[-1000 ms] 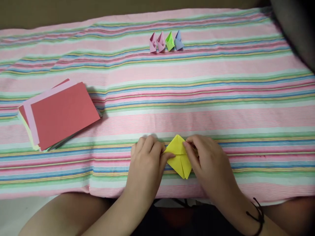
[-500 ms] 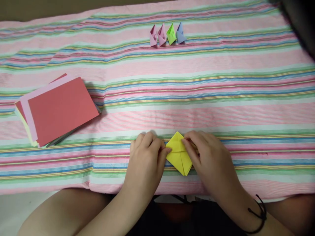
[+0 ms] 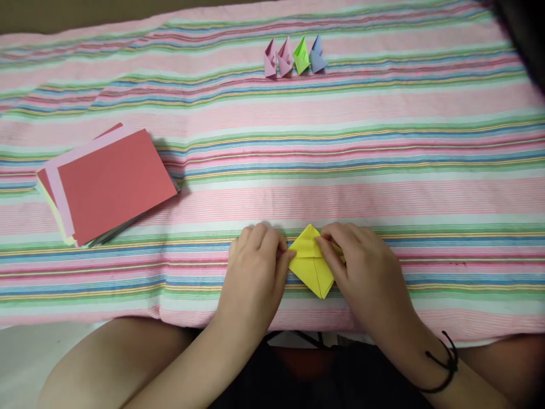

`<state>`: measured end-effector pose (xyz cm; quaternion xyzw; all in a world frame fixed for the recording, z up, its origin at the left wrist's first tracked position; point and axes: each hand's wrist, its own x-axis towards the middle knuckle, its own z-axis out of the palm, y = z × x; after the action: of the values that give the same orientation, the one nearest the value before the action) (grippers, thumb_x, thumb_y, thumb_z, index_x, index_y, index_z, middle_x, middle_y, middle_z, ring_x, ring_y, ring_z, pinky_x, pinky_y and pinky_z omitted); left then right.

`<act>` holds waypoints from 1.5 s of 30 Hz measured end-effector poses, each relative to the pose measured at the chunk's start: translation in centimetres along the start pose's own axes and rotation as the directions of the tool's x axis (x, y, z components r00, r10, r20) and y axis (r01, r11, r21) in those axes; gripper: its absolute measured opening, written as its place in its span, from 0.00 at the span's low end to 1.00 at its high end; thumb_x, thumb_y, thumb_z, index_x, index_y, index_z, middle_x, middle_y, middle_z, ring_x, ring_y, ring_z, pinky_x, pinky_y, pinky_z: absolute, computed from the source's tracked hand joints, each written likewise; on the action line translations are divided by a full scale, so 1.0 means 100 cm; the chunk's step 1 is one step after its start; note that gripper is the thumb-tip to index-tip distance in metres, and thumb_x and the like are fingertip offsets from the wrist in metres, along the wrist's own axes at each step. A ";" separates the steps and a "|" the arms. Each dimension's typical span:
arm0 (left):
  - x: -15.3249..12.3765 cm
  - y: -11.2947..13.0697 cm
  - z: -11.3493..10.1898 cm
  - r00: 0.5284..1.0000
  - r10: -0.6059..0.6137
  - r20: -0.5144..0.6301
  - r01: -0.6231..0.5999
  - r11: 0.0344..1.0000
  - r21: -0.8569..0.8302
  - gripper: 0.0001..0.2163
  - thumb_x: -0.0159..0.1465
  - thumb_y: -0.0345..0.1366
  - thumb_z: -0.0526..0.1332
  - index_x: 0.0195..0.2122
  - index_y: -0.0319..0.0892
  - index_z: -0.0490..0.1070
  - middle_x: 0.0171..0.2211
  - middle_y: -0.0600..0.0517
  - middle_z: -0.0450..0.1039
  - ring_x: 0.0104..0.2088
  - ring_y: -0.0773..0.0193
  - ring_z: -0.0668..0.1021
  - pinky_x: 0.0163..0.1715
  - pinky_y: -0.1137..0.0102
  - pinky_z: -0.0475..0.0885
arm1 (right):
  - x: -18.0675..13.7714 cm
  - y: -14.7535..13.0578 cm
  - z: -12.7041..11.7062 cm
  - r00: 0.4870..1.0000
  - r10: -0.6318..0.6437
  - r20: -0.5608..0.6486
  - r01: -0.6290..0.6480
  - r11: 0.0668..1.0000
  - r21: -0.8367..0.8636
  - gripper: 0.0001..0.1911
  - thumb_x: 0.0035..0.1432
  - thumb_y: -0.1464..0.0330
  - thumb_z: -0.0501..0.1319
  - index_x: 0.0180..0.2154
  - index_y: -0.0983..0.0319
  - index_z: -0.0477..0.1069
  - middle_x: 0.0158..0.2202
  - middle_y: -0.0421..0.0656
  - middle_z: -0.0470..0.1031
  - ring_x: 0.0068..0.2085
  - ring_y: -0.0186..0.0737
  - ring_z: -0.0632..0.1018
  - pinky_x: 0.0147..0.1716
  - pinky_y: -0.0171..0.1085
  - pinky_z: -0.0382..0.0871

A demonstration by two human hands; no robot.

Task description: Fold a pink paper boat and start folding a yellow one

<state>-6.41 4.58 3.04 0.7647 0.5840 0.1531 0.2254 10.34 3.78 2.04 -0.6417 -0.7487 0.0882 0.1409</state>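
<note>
A yellow folded paper [image 3: 314, 270] in a diamond shape lies near the front edge of the cloth, one point towards me. A horizontal fold crosses it, and a seam runs down its lower half. My left hand [image 3: 258, 267] pinches its left corner between thumb and fingers. On the other side, my right hand [image 3: 361, 255] is closed on the upper right part, thumb on top and fingertips at the edge. The right corner is mostly hidden behind those fingers.
A striped cloth [image 3: 340, 199] covers the surface. At the left lies a stack of coloured paper [image 3: 119, 184], red on top. Towards the back stand small folded paper pieces in a row: two pink [image 3: 270, 59], one green [image 3: 302, 58] and one blue [image 3: 317, 55].
Both hands keep their hold on the yellow paper, and its folds have shifted slightly under the fingers. The whole view has moved a little, so everything sits slightly further right and up.
</note>
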 end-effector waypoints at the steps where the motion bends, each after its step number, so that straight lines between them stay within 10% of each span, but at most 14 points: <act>1: 0.000 -0.002 -0.002 1.000 -0.008 -0.008 0.008 0.999 -0.033 0.05 0.61 0.28 0.59 0.33 0.41 0.62 0.32 0.52 0.65 0.35 0.60 0.67 0.33 0.64 0.63 | 0.000 0.000 0.000 1.000 -0.001 0.002 0.001 1.000 -0.001 0.09 0.63 0.66 0.54 0.31 0.62 0.67 0.26 0.40 0.67 0.30 0.39 0.68 0.30 0.37 0.57; 6: -0.006 -0.003 -0.010 0.983 0.039 -0.178 -0.051 0.997 -0.064 0.09 0.61 0.21 0.55 0.39 0.40 0.64 0.36 0.50 0.68 0.37 0.63 0.71 0.36 0.67 0.68 | -0.001 0.000 0.000 1.000 -0.002 0.007 0.002 1.000 -0.013 0.10 0.64 0.66 0.52 0.31 0.62 0.67 0.26 0.41 0.68 0.30 0.40 0.68 0.30 0.38 0.57; 11: -0.037 0.027 0.006 0.908 0.402 -0.119 -0.371 0.902 0.220 0.12 0.65 0.28 0.55 0.49 0.31 0.67 0.48 0.43 0.73 0.49 0.54 0.72 0.48 0.62 0.68 | -0.002 0.001 0.000 1.000 -0.021 -0.002 0.021 1.000 -0.004 0.12 0.64 0.66 0.51 0.31 0.62 0.67 0.26 0.42 0.68 0.30 0.39 0.68 0.30 0.38 0.57; 17: -0.065 0.044 0.032 0.957 0.288 -0.028 -0.242 0.849 0.470 0.20 0.69 0.37 0.50 0.57 0.27 0.63 0.59 0.41 0.63 0.60 0.53 0.65 0.56 0.63 0.61 | -0.002 0.001 0.001 0.999 -0.032 -0.019 0.031 0.999 -0.026 0.11 0.64 0.66 0.51 0.31 0.62 0.68 0.25 0.42 0.68 0.30 0.40 0.68 0.31 0.38 0.58; 45: -0.062 0.043 0.024 0.971 0.237 -0.030 -0.185 0.825 0.534 0.24 0.70 0.41 0.45 0.55 0.24 0.65 0.57 0.37 0.64 0.58 0.49 0.68 0.53 0.60 0.71 | -0.002 0.000 0.002 0.999 -0.038 -0.018 0.036 0.996 -0.085 0.10 0.64 0.67 0.52 0.32 0.62 0.67 0.26 0.42 0.68 0.30 0.40 0.67 0.31 0.38 0.56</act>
<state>-3.32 -2.69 3.39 0.8486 0.5255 0.0470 -0.0394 10.29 3.59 1.89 -0.6340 -0.7621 0.0476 0.1225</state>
